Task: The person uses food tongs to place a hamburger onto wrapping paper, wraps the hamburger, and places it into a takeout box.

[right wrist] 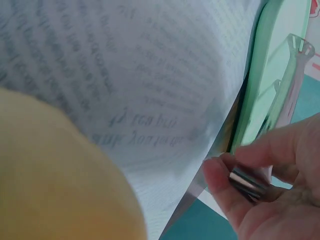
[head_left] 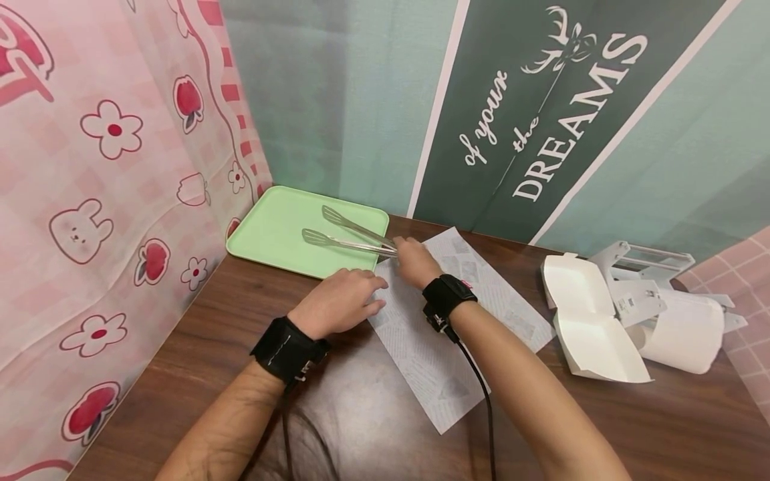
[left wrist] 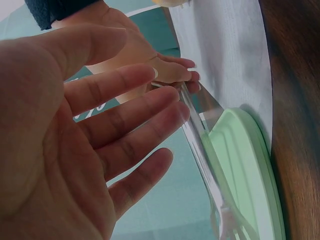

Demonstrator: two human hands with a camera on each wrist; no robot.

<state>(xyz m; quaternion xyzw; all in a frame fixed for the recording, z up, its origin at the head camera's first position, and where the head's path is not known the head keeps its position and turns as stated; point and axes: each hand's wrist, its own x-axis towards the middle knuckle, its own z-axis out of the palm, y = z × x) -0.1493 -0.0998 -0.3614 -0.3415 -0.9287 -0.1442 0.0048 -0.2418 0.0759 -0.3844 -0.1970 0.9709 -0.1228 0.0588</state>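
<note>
Tongs (head_left: 355,246) are looking light and slim for their length, so you are probably handling something that is asking for little strength but a steady wrist, with much of the weight likely sitting out ahead of your grip. Their metal is appearing stiff along each arm and probably springing where the two are meeting, so expect them to be pushing back when squeezed; nothing about them is suggesting fragility, though the smooth polish is perhaps making them slippery under damp fingers. For lifting and carrying, the handle end is serving well, and your right hand (head_left: 416,262) is grasping them just there, partly hiding the metal; for working the heads, a hold farther along both arms would likely be giving you finer control. Your left hand (head_left: 343,300) is holding nothing, its fingers loosely spreading beside the near edge of the green tray (head_left: 265,230). The tongs are slanting out over that tray, while their handle end is reaching past its right edge, near the printed paper (head_left: 433,374) on the bench (head_left: 186,361); whether the heads are touching the tray, you are not able to tell. They are shining silvery, their two slender arms standing apart and widening into flat, rounded, slotted heads.
</note>
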